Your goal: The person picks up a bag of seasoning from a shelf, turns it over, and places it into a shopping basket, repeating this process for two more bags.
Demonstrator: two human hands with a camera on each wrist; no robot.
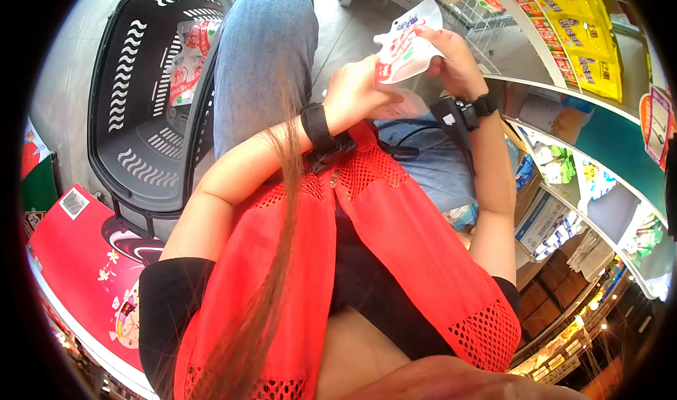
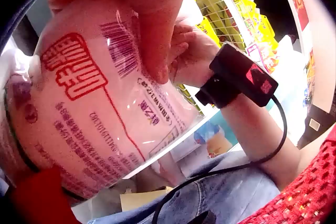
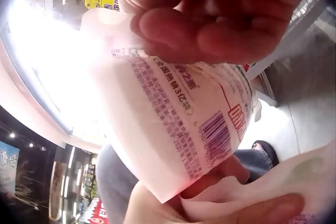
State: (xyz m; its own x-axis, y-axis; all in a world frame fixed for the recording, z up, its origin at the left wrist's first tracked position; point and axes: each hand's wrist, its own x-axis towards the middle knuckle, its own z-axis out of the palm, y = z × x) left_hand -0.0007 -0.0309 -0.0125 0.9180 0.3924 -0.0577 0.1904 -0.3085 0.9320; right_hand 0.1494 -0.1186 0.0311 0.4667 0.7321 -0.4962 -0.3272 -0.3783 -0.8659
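My right hand point(image 1: 457, 65) pinches the edge of a white, translucent plastic packet point(image 1: 409, 53) with red and purple print, raised above the knees. Its barcode side shows in the right wrist view, hanging below the curled fingers point(image 3: 168, 28). A second similar packet point(image 1: 407, 105) is held low in my left hand point(image 1: 352, 93), whose thumb point(image 3: 278, 208) lies across it in the right wrist view. The left hand's fingers overlap the lower edge of the first packet there. A barcoded packet point(image 2: 84, 98) fills much of the left wrist view, under the left thumb.
A black plastic basket point(image 1: 99, 104) stands on the floor at the left, with similar packets point(image 1: 189, 76) inside. Shelves at the right carry yellow packets point(image 1: 592, 47) and other bagged goods. A red printed panel point(image 1: 70, 245) lies at lower left. A cable point(image 2: 226, 171) loops from the right wrist.
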